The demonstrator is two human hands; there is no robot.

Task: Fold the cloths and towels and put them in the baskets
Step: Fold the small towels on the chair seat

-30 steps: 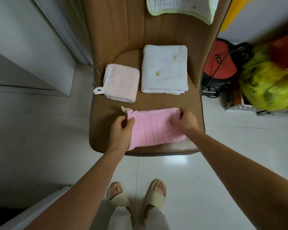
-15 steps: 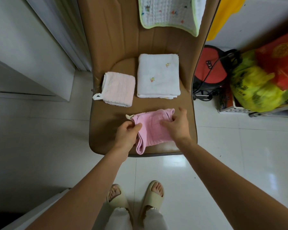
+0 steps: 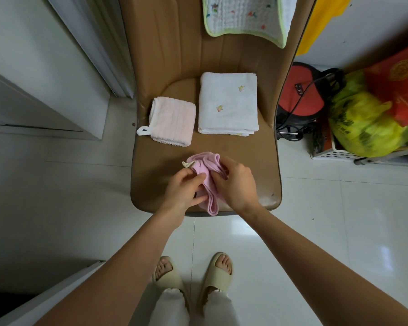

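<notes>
A pink cloth (image 3: 206, 171) with a pale hanging loop lies bunched at the front of the brown chair seat (image 3: 250, 158). My left hand (image 3: 183, 188) pinches its left edge. From the right, my right hand (image 3: 236, 182) grips the other end and brings it against the left one. Behind them lie a folded pale pink towel (image 3: 172, 121) and a folded white towel (image 3: 229, 103) with small embroidered marks. A white quilted cloth with a green border (image 3: 245, 16) hangs over the chair back.
A white basket (image 3: 335, 152) stands on the floor to the right, holding a yellow-green plastic bag (image 3: 363, 128) and a red bag (image 3: 403, 90). A red and black appliance (image 3: 302, 97) with a cable sits beside the chair. White cabinet panels stand at left.
The pink cloth lay spread flat across the seat front. My right hand has carried its right end leftward to my left hand, so the cloth is now bunched narrow.
</notes>
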